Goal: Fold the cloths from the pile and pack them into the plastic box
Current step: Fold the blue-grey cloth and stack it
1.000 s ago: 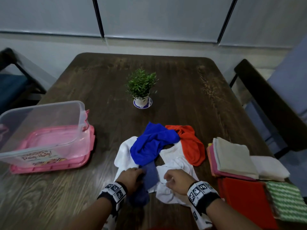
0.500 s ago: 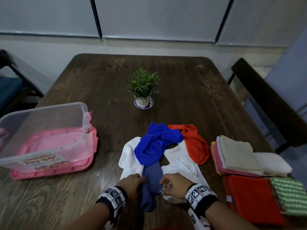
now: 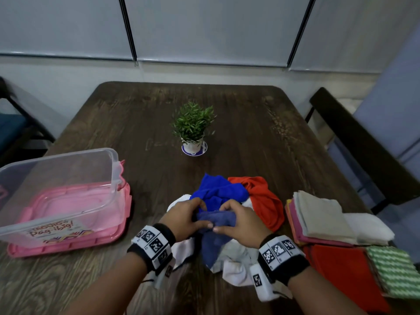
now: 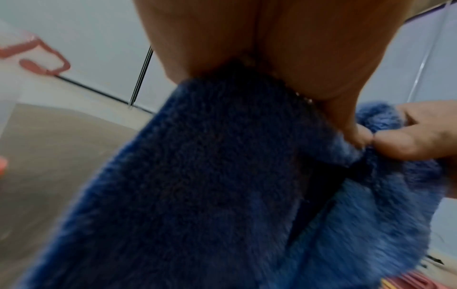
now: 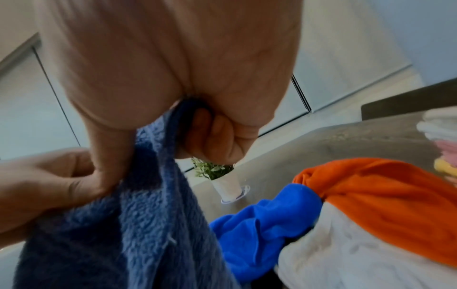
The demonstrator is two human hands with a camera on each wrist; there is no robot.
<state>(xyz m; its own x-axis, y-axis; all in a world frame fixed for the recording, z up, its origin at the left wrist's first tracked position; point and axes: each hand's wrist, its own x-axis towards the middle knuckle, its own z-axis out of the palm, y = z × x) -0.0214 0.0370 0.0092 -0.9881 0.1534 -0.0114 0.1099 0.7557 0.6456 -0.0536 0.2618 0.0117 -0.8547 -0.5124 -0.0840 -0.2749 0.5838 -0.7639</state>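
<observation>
Dusty-blue terry cloth (image 3: pixel 214 226) hangs bunched between our hands: the left hand (image 3: pixel 183 218) and the right hand (image 3: pixel 242 221) both pinch its top edge, thumbs nearly touching, above the pile (image 3: pixel 229 201) of bright blue, orange and white cloths on the desk (image 3: pixel 238 123). Left of us stands the plastic box (image 3: pixel 56 196) on its pink lid; right of us lie folded cloths (image 3: pixel 325 217).

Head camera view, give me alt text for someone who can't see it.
Both hands, left hand and right hand, grip a dark blue cloth above a pile of cloths on a wooden table. A clear plastic box sits left, folded cloths right.
</observation>
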